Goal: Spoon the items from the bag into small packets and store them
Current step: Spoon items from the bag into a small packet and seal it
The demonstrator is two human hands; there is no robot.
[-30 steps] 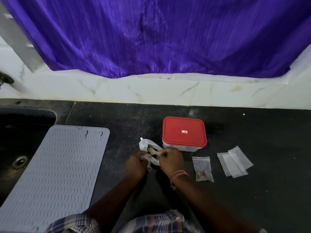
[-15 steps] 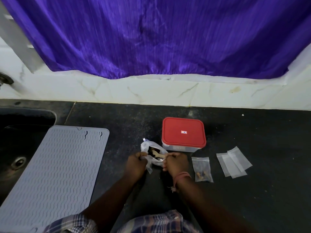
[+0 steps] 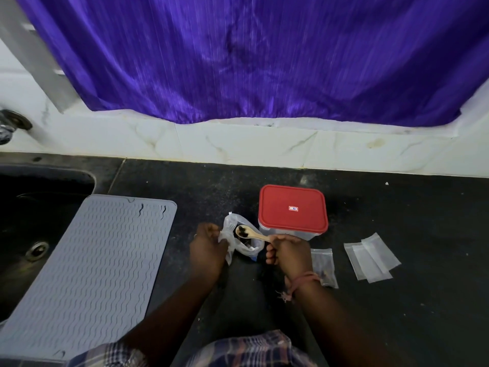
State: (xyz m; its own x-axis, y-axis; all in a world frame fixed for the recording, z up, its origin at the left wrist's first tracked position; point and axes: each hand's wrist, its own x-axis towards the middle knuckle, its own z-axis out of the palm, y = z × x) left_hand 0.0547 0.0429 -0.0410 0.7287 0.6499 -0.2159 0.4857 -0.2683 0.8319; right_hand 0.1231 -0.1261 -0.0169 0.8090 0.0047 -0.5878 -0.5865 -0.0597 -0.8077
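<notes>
A clear plastic bag (image 3: 229, 229) lies on the dark counter, and my left hand (image 3: 207, 246) pinches its left edge. My right hand (image 3: 289, 251) grips the handle of a small wooden spoon (image 3: 251, 234). The spoon's bowl sits at the bag's mouth and carries a few dark items. A small zip packet (image 3: 325, 268) with brown pieces inside lies just right of my right wrist. Further right are two empty clear packets (image 3: 371, 258), overlapping. A container with a red lid (image 3: 292, 209) stands behind the bag, shut.
A grey ribbed mat (image 3: 87, 271) covers the counter's left part, beside a dark sink (image 3: 29, 223). A white tiled wall and a purple curtain (image 3: 238, 59) rise behind the counter (image 3: 410, 300).
My right hand has drawn back to the right, bringing the spoon's bowl up into view at the bag's mouth with dark items in it. My left hand stays on the bag.
</notes>
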